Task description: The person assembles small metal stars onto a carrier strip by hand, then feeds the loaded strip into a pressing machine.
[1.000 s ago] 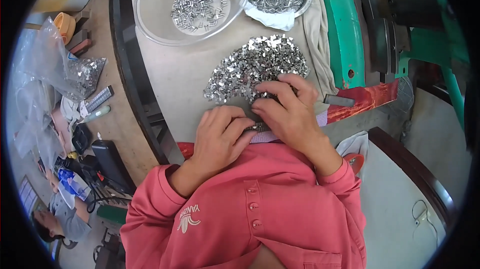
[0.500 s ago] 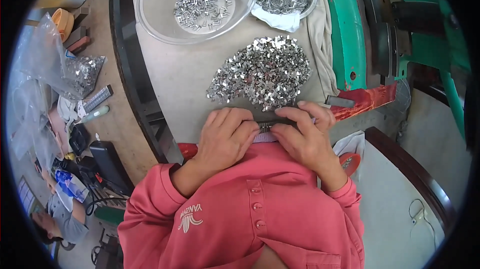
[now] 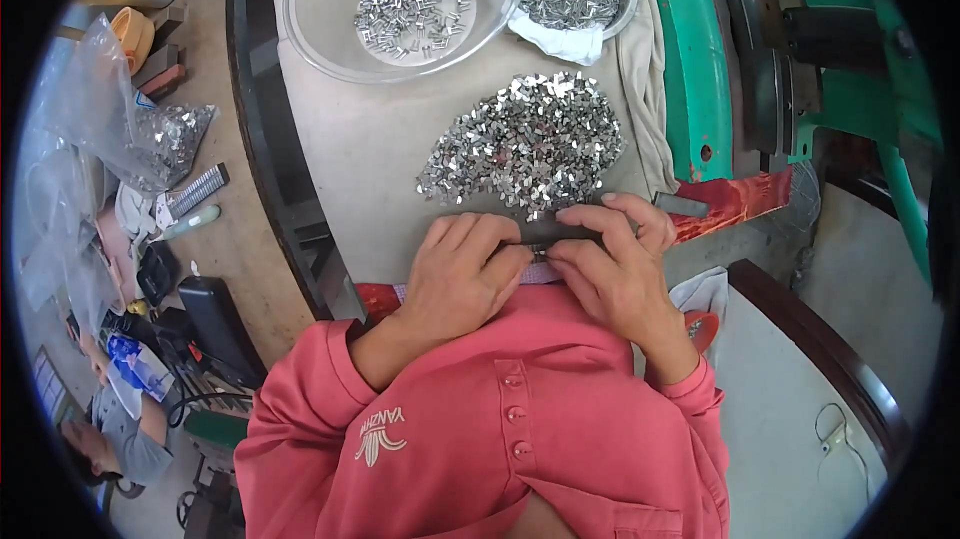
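Observation:
My left hand (image 3: 462, 267) and my right hand (image 3: 618, 269) meet at the near edge of the cloth-covered table, fingers bent and thumbs almost touching. Between them a short piece of a dark, narrow metal bar (image 3: 539, 253) shows, with small shiny bits along it; most of it is hidden by the fingers. Both hands grip this bar. My right index finger is lifted and bent over its far side. Just beyond the fingertips lies a heap of small flat silvery metal pieces (image 3: 530, 144).
A clear plastic basin (image 3: 310, 49) with small metal cylinders stands at the far left, beside a bowl (image 3: 622, 19) of metal pins. Green machinery (image 3: 690, 79) borders the right. A bench (image 3: 215, 239) at left holds bags and tools; another person (image 3: 130, 439) is beyond.
My hands have drawn closer together, covering more of the bar. My left thumb has shifted slightly right. The heap and basin stay in place; the whole view has shifted a little.

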Tool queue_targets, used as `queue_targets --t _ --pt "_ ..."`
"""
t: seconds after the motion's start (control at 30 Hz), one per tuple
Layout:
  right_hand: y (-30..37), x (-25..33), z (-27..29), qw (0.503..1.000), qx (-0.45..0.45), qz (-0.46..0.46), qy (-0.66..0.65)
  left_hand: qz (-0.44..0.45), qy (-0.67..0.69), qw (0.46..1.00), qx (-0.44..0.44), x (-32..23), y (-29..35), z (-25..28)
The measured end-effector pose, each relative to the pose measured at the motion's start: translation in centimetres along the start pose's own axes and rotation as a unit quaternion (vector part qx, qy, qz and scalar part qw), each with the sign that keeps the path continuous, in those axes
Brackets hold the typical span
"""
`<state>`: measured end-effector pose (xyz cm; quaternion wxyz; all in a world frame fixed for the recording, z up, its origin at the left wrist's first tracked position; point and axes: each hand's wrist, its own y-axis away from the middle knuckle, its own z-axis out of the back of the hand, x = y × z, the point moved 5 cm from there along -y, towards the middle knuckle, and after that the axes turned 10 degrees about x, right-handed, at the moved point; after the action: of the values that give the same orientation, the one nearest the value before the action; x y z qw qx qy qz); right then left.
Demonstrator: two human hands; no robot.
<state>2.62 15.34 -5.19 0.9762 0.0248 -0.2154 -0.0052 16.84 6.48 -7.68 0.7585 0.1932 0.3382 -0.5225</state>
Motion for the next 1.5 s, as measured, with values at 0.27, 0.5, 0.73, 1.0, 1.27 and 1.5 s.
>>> queue_targets --t 0.27,0.5,0.73,1.0,1.27,1.5 --pt "-0.8 0.9 -0.2 0.999 -0.005 0.051 0.017 0.039 0.012 0.999 0.01 0.2 -0.2 0.3" --pt "-0.3 0.7 -0.1 0.994 0.004 0.094 0.063 0.03 0.013 0.999 0.011 0.5 0.2 0.3" --pt "0.1 -0.4 0.5 1.0 -0.02 0.016 -0.005 0.026 0.015 0.999 0.022 0.4 0.3 0.2" --pt "-0.7 1.0 -0.3 0.995 0.023 0.059 0.076 0.044 0.009 0.999 0.007 1.0 1.2 1.9" --pt "-0.5 0.9 0.1 0.998 -0.009 0.039 0.049 0.072 -0.005 0.997 0.0 2.1 2.5 3.7" --pt "-0.8 2.1 0.0 0.992 -0.02 0.068 0.108 0.064 -0.011 0.998 0.002 2.4 3.0 4.0"
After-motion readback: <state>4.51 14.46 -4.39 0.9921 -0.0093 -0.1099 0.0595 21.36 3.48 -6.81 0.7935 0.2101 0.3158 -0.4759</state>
